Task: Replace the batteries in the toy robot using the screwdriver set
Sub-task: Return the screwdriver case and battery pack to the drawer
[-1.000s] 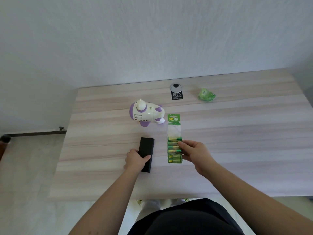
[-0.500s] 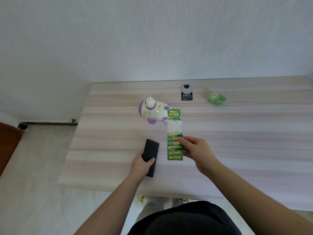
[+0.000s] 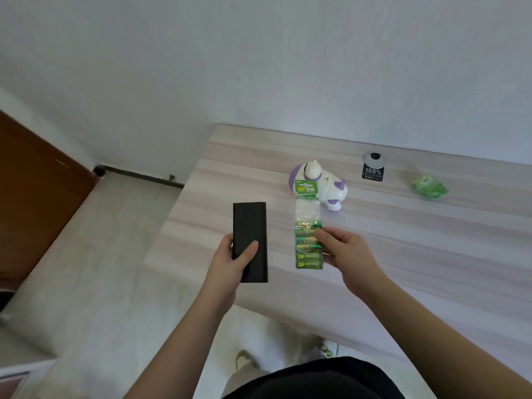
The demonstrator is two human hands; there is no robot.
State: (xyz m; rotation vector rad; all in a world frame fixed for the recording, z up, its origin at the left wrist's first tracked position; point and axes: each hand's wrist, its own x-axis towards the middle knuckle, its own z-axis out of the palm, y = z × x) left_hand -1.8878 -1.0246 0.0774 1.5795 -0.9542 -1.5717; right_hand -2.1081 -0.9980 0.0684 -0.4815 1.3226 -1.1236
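A white and purple toy robot (image 3: 328, 188) lies on its side on the pale wooden table (image 3: 417, 240). My left hand (image 3: 230, 260) grips a black rectangular case (image 3: 250, 228), lifted near the table's left edge, thumb across its face. My right hand (image 3: 348, 251) pinches a green strip pack of batteries (image 3: 308, 243) by its right side. The pack's green header overlaps the robot in view, and the clear upper part of the strip looks empty.
A small black card with a round silver top and "100%" on it (image 3: 373, 168) lies behind the robot. A crumpled green wrapper (image 3: 429, 187) sits to the right. A brown door (image 3: 34, 194) and tiled floor (image 3: 95, 254) are at left.
My left hand has lifted the black case off the table. My right hand has raised the battery pack. The camera has swung left, so the table now sits further right.
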